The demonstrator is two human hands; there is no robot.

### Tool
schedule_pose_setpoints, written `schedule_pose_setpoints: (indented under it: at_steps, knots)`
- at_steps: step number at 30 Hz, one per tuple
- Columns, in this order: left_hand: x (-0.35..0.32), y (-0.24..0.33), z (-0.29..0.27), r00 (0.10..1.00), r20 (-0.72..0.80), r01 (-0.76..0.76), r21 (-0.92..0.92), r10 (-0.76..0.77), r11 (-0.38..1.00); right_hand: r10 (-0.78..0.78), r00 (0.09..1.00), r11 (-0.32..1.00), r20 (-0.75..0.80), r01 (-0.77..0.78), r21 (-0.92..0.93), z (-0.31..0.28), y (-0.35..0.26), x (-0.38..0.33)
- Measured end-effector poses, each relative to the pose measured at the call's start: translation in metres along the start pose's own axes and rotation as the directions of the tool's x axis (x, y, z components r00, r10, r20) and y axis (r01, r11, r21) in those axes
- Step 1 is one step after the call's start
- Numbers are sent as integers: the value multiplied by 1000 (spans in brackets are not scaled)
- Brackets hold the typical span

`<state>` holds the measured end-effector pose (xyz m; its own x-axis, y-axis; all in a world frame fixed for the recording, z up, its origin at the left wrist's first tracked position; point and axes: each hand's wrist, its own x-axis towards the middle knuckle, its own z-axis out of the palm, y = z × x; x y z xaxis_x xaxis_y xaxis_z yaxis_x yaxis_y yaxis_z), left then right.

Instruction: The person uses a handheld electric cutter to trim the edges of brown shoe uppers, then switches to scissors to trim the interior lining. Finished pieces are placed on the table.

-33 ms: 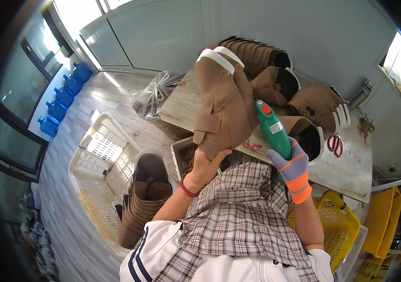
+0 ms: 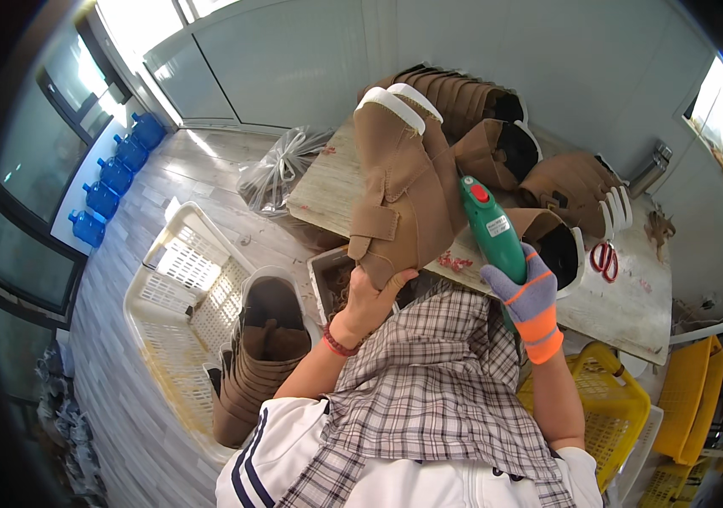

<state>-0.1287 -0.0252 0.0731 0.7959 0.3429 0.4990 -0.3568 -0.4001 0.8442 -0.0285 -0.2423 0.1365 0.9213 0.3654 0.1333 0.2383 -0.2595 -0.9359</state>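
My bare left hand (image 2: 370, 305) is closed on the lower end of a pair of brown shoe uppers (image 2: 408, 216), holding them up off the table. They have white edges at the top and a strap tab on the near side. My right hand (image 2: 526, 296), in a grey and orange glove, is wrapped round a green handheld power tool (image 2: 499, 237) with a red button. The tool's front end is beside the right edge of the uppers; whether it touches them I cannot tell. More brown uppers (image 2: 548, 241) lie on the table just beyond the tool.
On the wooden table (image 2: 632, 313) are stacked uppers (image 2: 437, 89), red-handled scissors (image 2: 604, 261) and a metal flask (image 2: 651, 169). A white basket (image 2: 154, 326) and more stacked uppers (image 2: 247, 389) stand at my left. A yellow basket (image 2: 624, 406) is at my right; blue water jugs (image 2: 100, 199) line the far-left wall.
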Motion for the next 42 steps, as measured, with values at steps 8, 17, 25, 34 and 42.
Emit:
schedule_pose_setpoints:
  at_steps: [8, 17, 25, 34, 42]
  knots:
    - [50, -26, -16, 977, -167, 176, 271, -133, 946, 93, 991, 990, -96, -103, -95, -15, 28, 1]
    - [104, -16, -47, 882, -170, 290, -540, -439, 790, 100, 995, 956, 19, -90, -278, -5, 35, -10]
    - [112, -17, -63, 925, -170, 379, 498, -340, 780, 49, 997, 943, 57, -27, -332, 5, 41, -10]
    - [64, -14, -33, 908, -415, -8, -134, -49, 991, -69, 994, 953, 82, 90, -291, 4, 39, -9]
    - [46, 2, -28, 963, -248, -55, -562, -105, 825, -193, 977, 973, 93, 203, -106, 11, 11, -13]
